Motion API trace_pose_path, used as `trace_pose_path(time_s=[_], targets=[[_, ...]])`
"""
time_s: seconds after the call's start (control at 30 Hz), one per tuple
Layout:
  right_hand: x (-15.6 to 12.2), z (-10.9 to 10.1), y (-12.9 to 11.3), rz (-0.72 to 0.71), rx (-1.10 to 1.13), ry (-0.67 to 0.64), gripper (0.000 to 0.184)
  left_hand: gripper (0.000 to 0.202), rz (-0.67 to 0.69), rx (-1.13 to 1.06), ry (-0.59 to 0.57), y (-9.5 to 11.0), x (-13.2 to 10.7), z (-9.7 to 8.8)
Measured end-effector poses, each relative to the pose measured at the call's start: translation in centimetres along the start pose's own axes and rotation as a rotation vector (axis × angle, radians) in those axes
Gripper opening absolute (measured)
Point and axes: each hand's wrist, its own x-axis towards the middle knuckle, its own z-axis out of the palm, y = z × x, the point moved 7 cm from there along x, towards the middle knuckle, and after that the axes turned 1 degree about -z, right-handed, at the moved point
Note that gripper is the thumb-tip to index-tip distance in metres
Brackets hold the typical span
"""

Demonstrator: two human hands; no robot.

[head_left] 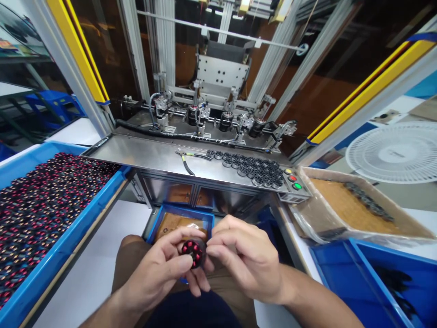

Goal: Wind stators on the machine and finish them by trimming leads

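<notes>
My left hand (170,259) is wrapped round a small round black motor part (194,251) with red segments, a stator by its look, held above my lap. Its red face is turned up toward me, with my thumb on the rim. Close against its right side, my right hand (244,257) is closed in a pinch, thumb and forefinger together. Whatever lies between those fingertips is too small or hidden to make out. Beneath the hands sits a blue bin (160,223) with brown sheet material inside.
On the metal ledge lie cutting pliers (186,159) and many black rings (252,168) beside a button box (294,182). A blue tray (61,148) of red-and-black parts stands left. Rightward are a lined carton (307,214), a blue crate (337,264) and a fan (392,152). Machine fixtures (225,120) stand behind.
</notes>
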Motion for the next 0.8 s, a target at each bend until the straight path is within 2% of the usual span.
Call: trace_pose_path(time_s=[0.1,0.17,0.23,0.3,0.37,0.4,0.43,0.47,0.5,0.6,0.73,0.8], targets=[[-0.1,0.1,0.3,0.036,0.024,0.048,0.009,0.032,0.21,-0.012,0.162,1.7,-0.9,-0.9],[-0.1,0.2,0.6,0.066,0.063,0.071,0.01,0.028,0.332,-0.05,0.192,2.8,-1.0,-1.2],[0.0,0.5,0.7,0.056,0.115,0.062,0.01,0.026,0.341,-0.075,0.199,3.0,-0.5,-1.6],[0.1,0.8,0.7,0.02,0.153,0.032,0.01,0.03,0.161,-0.089,0.139,1.8,0.6,-1.6],[0.2,0.8,0.6,-0.009,0.16,0.009,0.01,0.053,-0.129,-0.117,-0.06,-0.3,1.1,-0.5],[0.3,0.7,0.6,-0.015,0.154,0.007,0.01,0.06,-0.229,-0.13,-0.161,-1.1,1.0,0.1],[0.3,0.6,0.6,-0.017,0.146,0.01,0.009,0.062,-0.271,-0.13,-0.229,-1.5,0.7,0.6],[0.3,0.4,0.7,-0.017,0.135,0.016,0.009,0.058,-0.258,-0.115,-0.252,-1.5,0.6,0.7],[0.3,0.3,0.7,-0.013,0.123,0.023,0.008,0.049,-0.208,-0.088,-0.227,-1.2,0.5,0.7],[-0.1,0.1,0.9,0.009,0.079,0.048,0.008,0.025,-0.048,0.011,-0.055,-0.2,0.1,0.0],[-0.4,0.5,1.4,0.031,0.044,0.091,0.01,0.031,0.247,0.173,0.225,1.8,-0.6,-1.3],[-0.4,0.7,1.6,0.032,0.038,0.108,0.012,0.034,0.421,0.263,0.297,2.8,-1.1,-1.6]])
